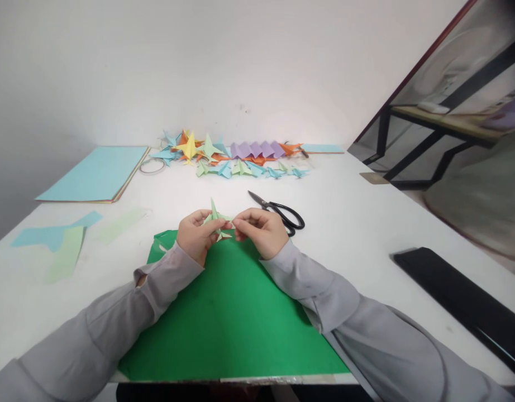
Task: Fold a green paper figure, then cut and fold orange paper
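Carefully, watching from far off, I read this as fine fingertip work. The folded pale-green paper (214, 211) is held up over the far edge of the green sheet (228, 318). My left hand (196, 231) grasps its body between thumb and fingers, and my right hand (263, 229) appears to pinch the pointed flap on its right side. To do this well, I'd let the left act purely as a clamp, firm on the thick layers yet too light to crush them, and have the right shape the flap with small presses, running each crease from root to tip. Points this thin would probably crumple if tugged, so I'd squeeze rather than pull. The scissors (275, 206) lie just beyond the green sheet's far edge, on the right, close behind my right knuckles; I'd mind them when turning that wrist. The multicoloured folded papers (257, 151) sit well beyond the same edge, leaving room to rotate the piece.
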### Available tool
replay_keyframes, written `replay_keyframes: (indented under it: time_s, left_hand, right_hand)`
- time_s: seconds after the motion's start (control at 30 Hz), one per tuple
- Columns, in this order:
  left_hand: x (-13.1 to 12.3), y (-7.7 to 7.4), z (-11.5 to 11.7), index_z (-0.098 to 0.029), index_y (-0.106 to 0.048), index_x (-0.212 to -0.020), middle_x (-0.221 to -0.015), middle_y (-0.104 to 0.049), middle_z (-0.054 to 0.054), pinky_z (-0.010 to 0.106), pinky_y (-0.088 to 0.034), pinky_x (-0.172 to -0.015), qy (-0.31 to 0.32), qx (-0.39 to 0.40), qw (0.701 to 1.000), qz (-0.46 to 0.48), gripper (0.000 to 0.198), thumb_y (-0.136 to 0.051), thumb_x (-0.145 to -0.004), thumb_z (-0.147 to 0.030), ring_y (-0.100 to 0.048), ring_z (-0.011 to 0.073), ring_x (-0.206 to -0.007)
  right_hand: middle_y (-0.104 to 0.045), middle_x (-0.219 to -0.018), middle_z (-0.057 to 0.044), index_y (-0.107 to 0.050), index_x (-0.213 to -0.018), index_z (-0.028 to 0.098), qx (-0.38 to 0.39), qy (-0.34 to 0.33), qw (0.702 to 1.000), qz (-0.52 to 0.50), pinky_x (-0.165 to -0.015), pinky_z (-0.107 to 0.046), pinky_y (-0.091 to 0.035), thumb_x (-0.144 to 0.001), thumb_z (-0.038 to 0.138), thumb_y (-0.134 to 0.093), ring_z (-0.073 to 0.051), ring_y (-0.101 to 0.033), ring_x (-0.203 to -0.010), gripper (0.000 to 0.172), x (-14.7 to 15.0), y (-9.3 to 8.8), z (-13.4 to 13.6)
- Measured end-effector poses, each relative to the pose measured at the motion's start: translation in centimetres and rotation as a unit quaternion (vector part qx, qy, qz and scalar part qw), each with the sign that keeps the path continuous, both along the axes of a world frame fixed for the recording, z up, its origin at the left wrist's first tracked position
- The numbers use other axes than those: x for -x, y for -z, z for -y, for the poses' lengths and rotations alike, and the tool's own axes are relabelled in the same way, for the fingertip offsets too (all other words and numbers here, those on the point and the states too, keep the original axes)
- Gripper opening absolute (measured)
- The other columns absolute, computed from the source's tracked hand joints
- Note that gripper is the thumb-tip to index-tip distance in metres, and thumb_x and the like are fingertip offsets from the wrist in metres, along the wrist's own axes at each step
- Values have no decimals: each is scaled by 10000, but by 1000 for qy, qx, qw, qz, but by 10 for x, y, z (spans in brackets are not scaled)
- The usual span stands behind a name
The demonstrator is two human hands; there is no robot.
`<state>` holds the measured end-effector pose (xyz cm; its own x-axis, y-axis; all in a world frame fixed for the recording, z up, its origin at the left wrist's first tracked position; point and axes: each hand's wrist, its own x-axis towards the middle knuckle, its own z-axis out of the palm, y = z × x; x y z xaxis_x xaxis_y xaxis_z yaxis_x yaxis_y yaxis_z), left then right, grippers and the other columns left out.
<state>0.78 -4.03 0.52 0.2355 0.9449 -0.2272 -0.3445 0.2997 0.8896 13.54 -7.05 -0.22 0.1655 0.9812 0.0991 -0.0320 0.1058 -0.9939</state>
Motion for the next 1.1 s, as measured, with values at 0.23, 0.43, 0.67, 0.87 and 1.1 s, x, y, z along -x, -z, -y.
replay_keyframes:
  time_s: [0.23,0.43,0.67,0.87,1.1]
  left_hand:
    - [1,-4,3,-130,-547,-666,-539,-629,6,259,-476,-498,14,3,1000,7,300,-753,-451,-168,-595,136,-520]
    - [1,-5,2,-127,-546,-648,-527,-630,12,244,-460,-487,25,8,1000,9,272,-745,-465,-161,-582,123,-497]
    - [2,-3,0,-119,-547,-669,-530,-630,7,247,-462,-480,11,-14,1000,21,286,-743,-464,-151,-590,132,-493]
    - [0,-3,0,-122,-548,-673,-534,-628,2,244,-457,-469,-11,-16,1000,13,314,-760,-444,-163,-586,129,-482]
    - [2,-5,1,-115,-569,-651,-528,-623,18,243,-450,-486,17,-1,1000,19,268,-758,-464,-157,-576,123,-495]
  right_hand:
    - [-594,-450,14,-597,-573,149,52,-27,994,-89,-430,-238,-435,-544,315,-714,-104,-539,-396,205,-3,2,-2]
    - [-617,-496,7,-559,-581,145,77,-105,978,-165,-398,-208,-425,-507,354,-744,-107,-572,-423,288,-3,7,-6]
    - [-619,-521,11,-552,-615,145,80,-125,974,-169,-392,-205,-428,-535,389,-737,-107,-576,-419,316,-4,10,-7]
    - [-600,-511,22,-559,-662,154,35,-61,992,-109,-409,-216,-424,-566,437,-728,-105,-565,-424,343,-2,5,-2]
    - [-607,-521,22,-548,-621,153,57,-101,983,-140,-384,-195,-396,-537,491,-734,-83,-545,-396,394,-2,7,-4]
